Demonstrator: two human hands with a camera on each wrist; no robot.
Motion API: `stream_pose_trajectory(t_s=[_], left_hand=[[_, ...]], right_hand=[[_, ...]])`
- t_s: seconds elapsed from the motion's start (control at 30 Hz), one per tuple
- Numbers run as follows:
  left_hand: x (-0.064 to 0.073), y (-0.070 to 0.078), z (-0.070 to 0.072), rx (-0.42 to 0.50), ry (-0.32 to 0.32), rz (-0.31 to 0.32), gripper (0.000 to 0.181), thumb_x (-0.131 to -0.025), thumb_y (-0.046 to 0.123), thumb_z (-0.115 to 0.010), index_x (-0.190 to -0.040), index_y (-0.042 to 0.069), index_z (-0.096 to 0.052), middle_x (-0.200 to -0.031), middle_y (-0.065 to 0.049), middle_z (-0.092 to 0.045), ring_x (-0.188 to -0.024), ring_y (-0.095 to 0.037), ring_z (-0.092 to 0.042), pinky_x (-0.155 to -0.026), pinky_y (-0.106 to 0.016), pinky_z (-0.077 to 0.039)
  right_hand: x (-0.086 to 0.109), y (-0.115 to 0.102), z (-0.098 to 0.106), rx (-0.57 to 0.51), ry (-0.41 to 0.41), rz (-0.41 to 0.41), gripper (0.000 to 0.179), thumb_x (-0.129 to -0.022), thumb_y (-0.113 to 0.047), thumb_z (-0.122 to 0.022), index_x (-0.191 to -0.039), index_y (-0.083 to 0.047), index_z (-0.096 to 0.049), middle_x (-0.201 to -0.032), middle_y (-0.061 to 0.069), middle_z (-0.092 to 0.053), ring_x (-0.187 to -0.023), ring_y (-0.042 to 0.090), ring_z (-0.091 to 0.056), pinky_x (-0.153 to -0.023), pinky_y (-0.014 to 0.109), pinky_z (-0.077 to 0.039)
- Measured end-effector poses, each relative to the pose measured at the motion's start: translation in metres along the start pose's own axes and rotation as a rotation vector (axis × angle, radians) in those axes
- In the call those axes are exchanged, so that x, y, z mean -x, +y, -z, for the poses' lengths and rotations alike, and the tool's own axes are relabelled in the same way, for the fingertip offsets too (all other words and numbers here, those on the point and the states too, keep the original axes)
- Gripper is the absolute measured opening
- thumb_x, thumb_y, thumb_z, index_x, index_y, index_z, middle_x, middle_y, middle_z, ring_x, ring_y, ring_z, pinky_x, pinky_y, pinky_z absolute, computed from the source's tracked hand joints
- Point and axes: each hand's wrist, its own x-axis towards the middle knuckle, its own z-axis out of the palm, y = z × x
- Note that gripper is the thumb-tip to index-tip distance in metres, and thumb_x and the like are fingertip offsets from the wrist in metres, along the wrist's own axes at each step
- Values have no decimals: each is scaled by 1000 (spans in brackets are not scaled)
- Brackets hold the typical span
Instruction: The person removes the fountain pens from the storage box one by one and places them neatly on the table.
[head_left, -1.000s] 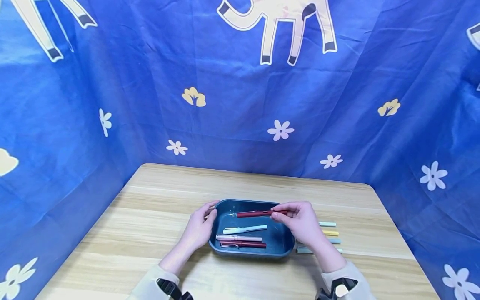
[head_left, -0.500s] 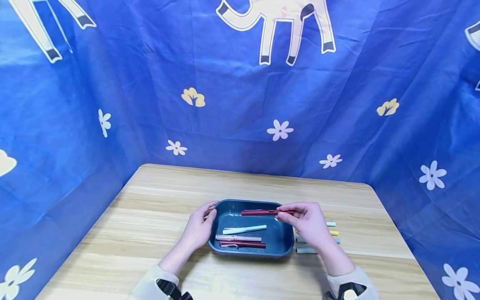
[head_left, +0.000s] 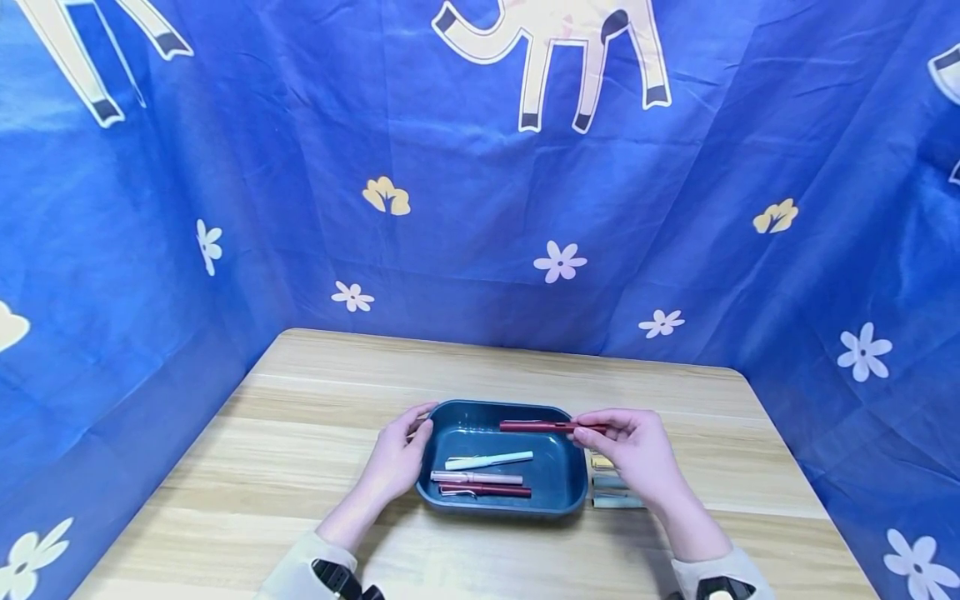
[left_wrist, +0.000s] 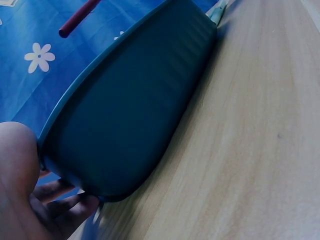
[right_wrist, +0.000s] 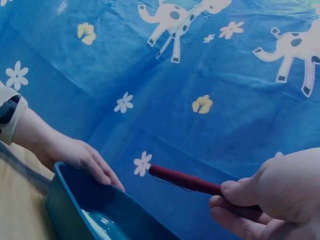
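Note:
A dark teal tray [head_left: 517, 510] stands on the wooden table. My left hand [head_left: 399, 455] grips its left end, thumb at the rim and fingers around the outer wall, as the left wrist view shows. My right hand [head_left: 633, 450] pinches a dark red pen [head_left: 534, 426] by one end between thumb and fingers. That pen lies level above the tray's back right part; its clip shows in the right wrist view. Inside the tray lie a pale mint pen [head_left: 489, 460], a pale pink pen [head_left: 480, 477] and another dark red pen [head_left: 491, 490], roughly side by side.
Right of the tray, several pens lie on the table, partly hidden by my right hand and forearm: a yellow pen [head_left: 601, 461], a blue pen [head_left: 607, 481] and a grey-green pen [head_left: 617, 502]. A blue patterned curtain [head_left: 465, 258] encloses the table's back and sides.
My right hand has moved to the right with the dark red pen, now covering more of the pens on the table. The left hand, the tray and the pens inside have stayed put.

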Motion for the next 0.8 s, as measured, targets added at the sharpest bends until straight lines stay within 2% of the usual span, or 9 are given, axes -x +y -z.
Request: stream_pose_trajectory(t_s=[0.2,0.33,0.63,0.8], left_hand=[[0,0,0,6,1,1,34,-103,19,-50,-135,14,-58,-121,-13,-66,-113,-28,-62,-99,-49,-47],[-1,-1,0,8,2,3,33,-103,19,-51,-135,15,-58,-121,-12,-66,-113,-27,-62,-99,-49,-48],[-1,-1,0,8,-3,3,34,-103,18,-50,-135,14,-57,-122,-13,-66,-114,-28,-61,-99,-50,-47],[-1,-1,-1,4,-2,2,34,-103,18,-50,-136,13,-57,-122,-14,-66,-115,-28,-61,-100,-50,-47]], right_hand=[[5,2,11,-57,18,6,31,-83,-3,-76,-108,13,-67,-101,22,-71,-89,34,-71,-79,45,-57],[9,2,18,-17,47,17,27,-82,-3,-77,-105,9,-70,-99,22,-71,-85,28,-72,-77,44,-58],[17,3,36,71,58,61,27,-82,-8,-79,-105,4,-72,-98,19,-72,-83,24,-71,-74,36,-59],[21,2,43,65,71,64,27,-82,-8,-78,-106,4,-72,-97,19,-72,-82,25,-70,-73,35,-59]])
